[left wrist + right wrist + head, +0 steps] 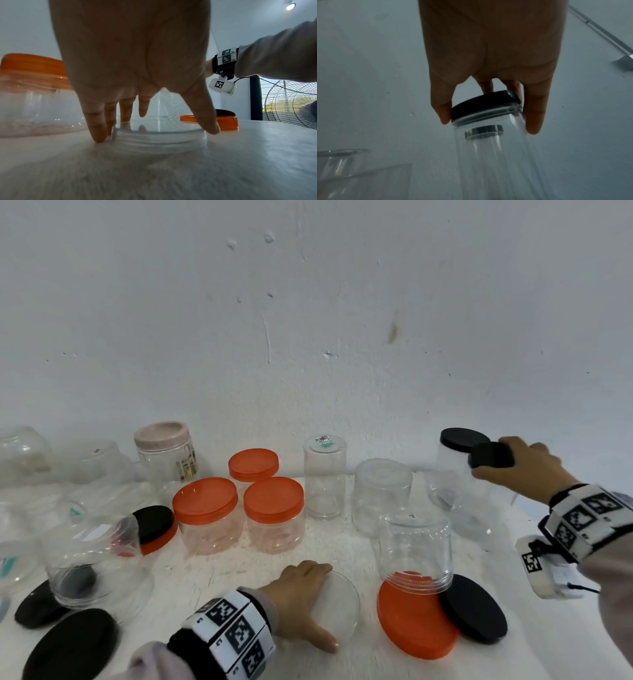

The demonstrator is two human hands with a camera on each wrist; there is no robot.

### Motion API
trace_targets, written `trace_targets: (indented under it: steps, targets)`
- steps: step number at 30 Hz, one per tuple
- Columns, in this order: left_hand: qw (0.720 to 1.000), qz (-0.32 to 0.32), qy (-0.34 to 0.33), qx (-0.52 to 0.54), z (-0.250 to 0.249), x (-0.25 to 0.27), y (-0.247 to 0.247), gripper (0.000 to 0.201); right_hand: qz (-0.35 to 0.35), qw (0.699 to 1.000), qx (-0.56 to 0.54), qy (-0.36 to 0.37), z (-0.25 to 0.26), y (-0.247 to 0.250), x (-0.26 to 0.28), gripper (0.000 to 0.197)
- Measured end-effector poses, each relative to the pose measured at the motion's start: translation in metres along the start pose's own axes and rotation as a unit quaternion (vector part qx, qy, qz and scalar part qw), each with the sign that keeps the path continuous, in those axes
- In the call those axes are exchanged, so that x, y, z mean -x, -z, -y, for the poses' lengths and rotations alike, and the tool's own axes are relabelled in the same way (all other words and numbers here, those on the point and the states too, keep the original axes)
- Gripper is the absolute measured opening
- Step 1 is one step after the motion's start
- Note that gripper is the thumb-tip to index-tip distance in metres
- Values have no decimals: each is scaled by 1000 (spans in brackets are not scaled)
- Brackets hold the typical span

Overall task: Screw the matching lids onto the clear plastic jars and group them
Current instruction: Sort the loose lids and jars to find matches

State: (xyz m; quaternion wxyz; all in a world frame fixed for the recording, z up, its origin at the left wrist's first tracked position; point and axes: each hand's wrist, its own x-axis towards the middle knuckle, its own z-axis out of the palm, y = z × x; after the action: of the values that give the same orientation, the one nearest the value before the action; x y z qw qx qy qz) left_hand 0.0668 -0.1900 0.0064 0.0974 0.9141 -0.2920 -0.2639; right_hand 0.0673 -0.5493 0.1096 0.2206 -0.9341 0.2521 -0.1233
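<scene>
Three orange-lidded jars [239,515], two loose orange lids [416,619], table [342,542]

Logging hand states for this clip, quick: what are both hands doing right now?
Left hand: fingers and thumb spread round the clear lid lying flat on the table, gripping its rim.
Right hand: gripping the black lid on a clear jar.
</scene>
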Motion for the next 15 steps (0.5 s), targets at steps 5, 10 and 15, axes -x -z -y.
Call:
trace_targets:
  steps: [5, 10, 15]
  targets:
    - [1000, 7, 5, -10, 0, 0, 1, 114, 21, 999, 15, -27, 1, -4, -8, 63]
    - [1000, -12, 5, -9, 1, 0, 2, 113, 47, 992, 102, -50, 18, 3, -9, 60]
    - [999, -42, 17, 27, 7, 4, 6, 113, -6, 978, 201, 58, 64, -1, -2, 68]
